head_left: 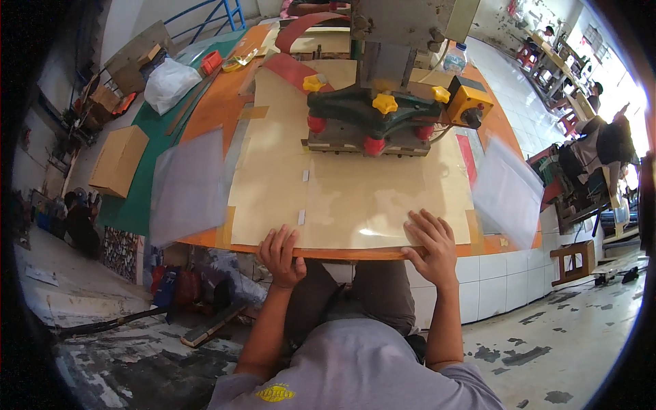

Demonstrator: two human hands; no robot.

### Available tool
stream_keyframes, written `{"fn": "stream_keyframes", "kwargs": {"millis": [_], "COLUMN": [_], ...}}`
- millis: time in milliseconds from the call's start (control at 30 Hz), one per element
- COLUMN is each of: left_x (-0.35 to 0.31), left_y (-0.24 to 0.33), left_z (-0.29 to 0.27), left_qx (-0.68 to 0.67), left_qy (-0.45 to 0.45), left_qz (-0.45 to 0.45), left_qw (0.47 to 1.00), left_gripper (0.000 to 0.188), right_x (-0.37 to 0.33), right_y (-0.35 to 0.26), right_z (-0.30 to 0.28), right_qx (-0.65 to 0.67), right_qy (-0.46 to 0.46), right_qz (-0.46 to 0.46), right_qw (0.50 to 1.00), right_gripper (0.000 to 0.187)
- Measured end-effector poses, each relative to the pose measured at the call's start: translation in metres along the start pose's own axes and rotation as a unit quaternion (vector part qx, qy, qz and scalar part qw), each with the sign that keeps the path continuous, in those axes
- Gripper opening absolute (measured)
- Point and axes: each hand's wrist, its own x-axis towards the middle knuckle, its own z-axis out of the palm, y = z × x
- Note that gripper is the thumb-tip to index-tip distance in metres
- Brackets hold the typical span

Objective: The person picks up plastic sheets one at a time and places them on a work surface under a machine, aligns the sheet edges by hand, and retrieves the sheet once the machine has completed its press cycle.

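Note:
My left hand [280,256] rests at the front edge of the worktable, fingertips lying on the border of a cream sheet [273,178]. It holds nothing, and its fingers are slightly bent. My right hand [432,247] lies on the sheet's near right corner, fingers spread, thumb at the table edge. Two small white strips [301,217] sit on the sheet, nearer my left hand. Beyond both hands stands a press head [383,116] with a dark green frame, yellow star knobs and red knobs above a flat metal plate.
Clear plastic sheets lie in a stack at the left [188,184] and another stack at the right [506,188]. A cardboard box [119,160] and a white plastic bag [171,83] are farther left. A yellow control box [469,102] is beside the press. Other people sit at far right.

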Motion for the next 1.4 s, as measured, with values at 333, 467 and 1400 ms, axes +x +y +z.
{"fn": "stream_keyframes", "kwargs": {"millis": [333,467,1400], "left_x": [-0.002,-0.001,0.021], "left_y": [-0.002,-0.001,0.012], "left_z": [0.002,0.002,-0.017], "left_qx": [-0.004,0.002,-0.089], "left_qy": [-0.011,-0.014,-0.034], "left_qz": [0.007,0.008,-0.047], "left_qw": [1.000,1.000,0.994], "left_gripper": [0.056,0.056,0.051], "right_x": [0.004,0.005,-0.021], "right_y": [-0.009,-0.021,-0.046], "right_z": [-0.004,-0.010,-0.014], "right_qx": [-0.006,-0.041,0.014], "right_qy": [-0.020,-0.041,-0.044], "right_qz": [0.010,0.005,-0.005], "right_qw": [1.000,0.998,0.999], "right_gripper": [0.053,0.047,0.043]}}
